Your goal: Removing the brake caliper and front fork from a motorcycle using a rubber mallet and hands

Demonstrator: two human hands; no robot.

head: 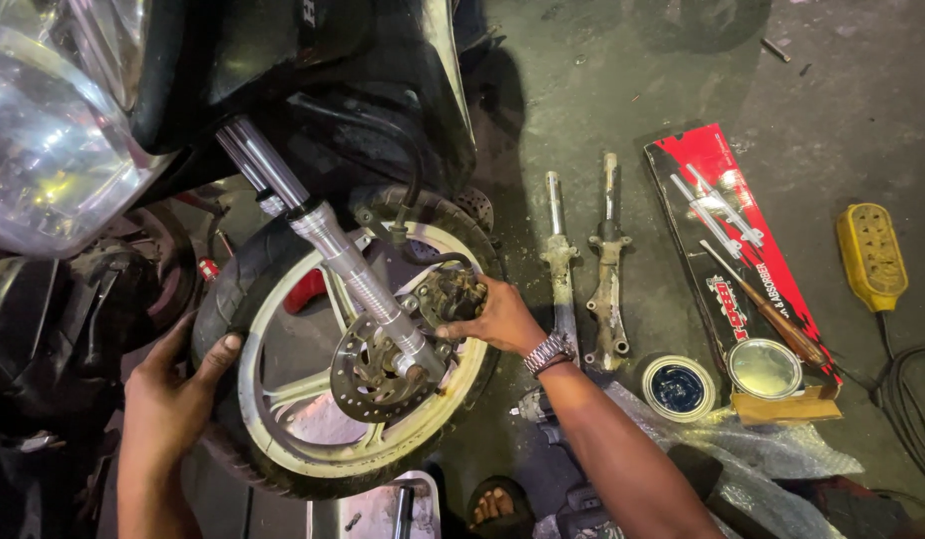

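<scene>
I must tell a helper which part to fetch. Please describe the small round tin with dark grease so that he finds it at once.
Start at the front wheel, then look to the floor beyond the right hand. Past the two old fork legs lies a red and black carton. The open grease tin sits by its near corner; unlike the shiny lid beside it, it is dark blue inside.
</scene>
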